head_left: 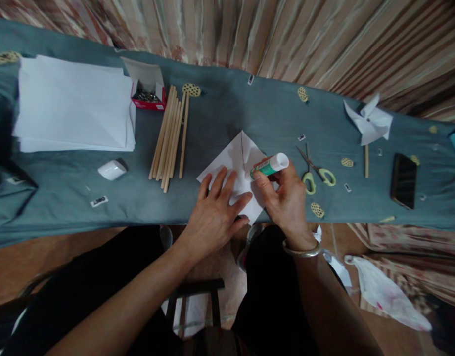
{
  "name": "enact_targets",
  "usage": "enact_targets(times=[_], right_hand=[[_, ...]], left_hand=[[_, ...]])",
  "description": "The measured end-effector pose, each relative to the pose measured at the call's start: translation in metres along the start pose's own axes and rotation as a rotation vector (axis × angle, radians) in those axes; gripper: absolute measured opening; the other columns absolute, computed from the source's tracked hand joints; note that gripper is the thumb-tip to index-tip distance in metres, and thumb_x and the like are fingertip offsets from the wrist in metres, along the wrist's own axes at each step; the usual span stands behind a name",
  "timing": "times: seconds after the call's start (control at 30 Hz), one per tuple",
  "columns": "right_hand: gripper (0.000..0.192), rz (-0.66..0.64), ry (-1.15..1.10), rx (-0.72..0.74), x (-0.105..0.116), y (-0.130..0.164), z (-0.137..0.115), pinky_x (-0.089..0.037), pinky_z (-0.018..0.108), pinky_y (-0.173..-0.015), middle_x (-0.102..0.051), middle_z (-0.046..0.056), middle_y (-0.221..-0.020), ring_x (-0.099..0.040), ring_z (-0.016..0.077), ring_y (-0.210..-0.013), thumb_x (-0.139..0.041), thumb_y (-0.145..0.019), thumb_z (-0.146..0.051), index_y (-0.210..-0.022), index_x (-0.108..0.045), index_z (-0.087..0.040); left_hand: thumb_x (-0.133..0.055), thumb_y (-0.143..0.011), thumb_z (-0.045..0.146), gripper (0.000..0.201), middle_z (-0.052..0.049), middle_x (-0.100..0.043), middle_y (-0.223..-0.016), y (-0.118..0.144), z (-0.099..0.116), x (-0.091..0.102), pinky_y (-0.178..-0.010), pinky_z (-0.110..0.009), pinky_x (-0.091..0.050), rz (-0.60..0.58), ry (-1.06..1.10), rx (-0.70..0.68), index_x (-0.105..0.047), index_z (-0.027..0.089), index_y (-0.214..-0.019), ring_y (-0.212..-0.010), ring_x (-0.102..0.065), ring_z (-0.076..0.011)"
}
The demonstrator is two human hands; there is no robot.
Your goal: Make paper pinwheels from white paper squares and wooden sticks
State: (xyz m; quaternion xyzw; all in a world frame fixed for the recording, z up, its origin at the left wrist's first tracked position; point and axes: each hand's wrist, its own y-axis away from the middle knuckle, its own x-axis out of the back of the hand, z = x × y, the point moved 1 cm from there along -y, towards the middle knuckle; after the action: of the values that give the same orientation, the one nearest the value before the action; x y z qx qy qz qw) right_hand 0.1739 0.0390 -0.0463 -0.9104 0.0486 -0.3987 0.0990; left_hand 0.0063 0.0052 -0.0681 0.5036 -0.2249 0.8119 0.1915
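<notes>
A square of white paper (227,159) lies turned cornerwise on the cloth at the table's front edge, with slits running in from its corners. My left hand (216,210) rests on its lower left part, fingers spread flat. Wrapped round a green and white glue stick (266,168), my right hand (287,198) holds it tilted, its tip at the middle of the paper. The white cap (112,170) of the glue stick appears to lie off to the left. Just right of my right hand are open scissors (316,170) with light green handles.
Wooden sticks (170,136) lie in a bundle left of the paper, below a red box (149,94) of small metal pieces. A stack of white paper (73,104) is at far left. A paper pinwheel (370,121) and a phone (403,180) lie at right. Curtains (227,34) hang behind.
</notes>
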Motion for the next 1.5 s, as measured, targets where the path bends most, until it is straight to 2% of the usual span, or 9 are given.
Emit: enact_targets(times=[0.63, 1.03, 1.37, 1.5], right_hand=[[0.028, -0.013, -0.009, 0.01, -0.003, -0.002, -0.003, -0.047, 0.032, -0.068, -0.067, 0.002, -0.082, -0.062, 0.0173, -0.071, -0.058, -0.089, -0.045, -0.102, -0.058, -0.02], [0.029, -0.036, -0.009, 0.0, -0.002, -0.003, -0.005, -0.046, 0.031, -0.063, -0.066, 0.002, -0.083, -0.06, 0.0169, -0.071, -0.058, -0.089, -0.045, -0.103, -0.058, -0.02], [0.02, -0.135, -0.069, 0.08, 0.001, -0.002, -0.012, -0.05, 0.037, -0.078, -0.065, 0.004, -0.094, -0.06, 0.0192, -0.081, -0.058, -0.091, -0.034, -0.108, -0.057, -0.023], [0.02, -0.177, -0.116, 0.114, 0.004, -0.004, -0.012, -0.05, 0.039, -0.083, -0.066, 0.004, -0.101, -0.061, 0.0203, -0.088, -0.057, -0.091, -0.032, -0.109, -0.058, -0.025]], left_hand=[[-0.064, -0.085, 0.044, 0.049, -0.019, -0.038, -0.15, -0.001, 0.0, -0.002, -0.109, -0.066, -0.026, 0.014, -0.001, -0.006, -0.056, 0.025, -0.129, -0.141, -0.028, -0.0442], [-0.068, -0.083, 0.042, 0.049, -0.015, -0.038, -0.152, 0.0, 0.0, -0.003, -0.111, -0.066, -0.024, 0.03, 0.035, 0.009, -0.057, 0.026, -0.128, -0.142, -0.027, -0.0425], [-0.065, -0.084, 0.042, 0.048, -0.019, -0.039, -0.15, -0.001, 0.001, -0.001, -0.11, -0.067, -0.025, 0.017, 0.03, 0.003, -0.059, 0.023, -0.128, -0.142, -0.027, -0.0444], [-0.066, -0.083, 0.042, 0.048, -0.018, -0.039, -0.15, -0.001, 0.001, -0.001, -0.109, -0.067, -0.025, 0.014, 0.039, 0.013, -0.059, 0.024, -0.128, -0.141, -0.028, -0.0437]])
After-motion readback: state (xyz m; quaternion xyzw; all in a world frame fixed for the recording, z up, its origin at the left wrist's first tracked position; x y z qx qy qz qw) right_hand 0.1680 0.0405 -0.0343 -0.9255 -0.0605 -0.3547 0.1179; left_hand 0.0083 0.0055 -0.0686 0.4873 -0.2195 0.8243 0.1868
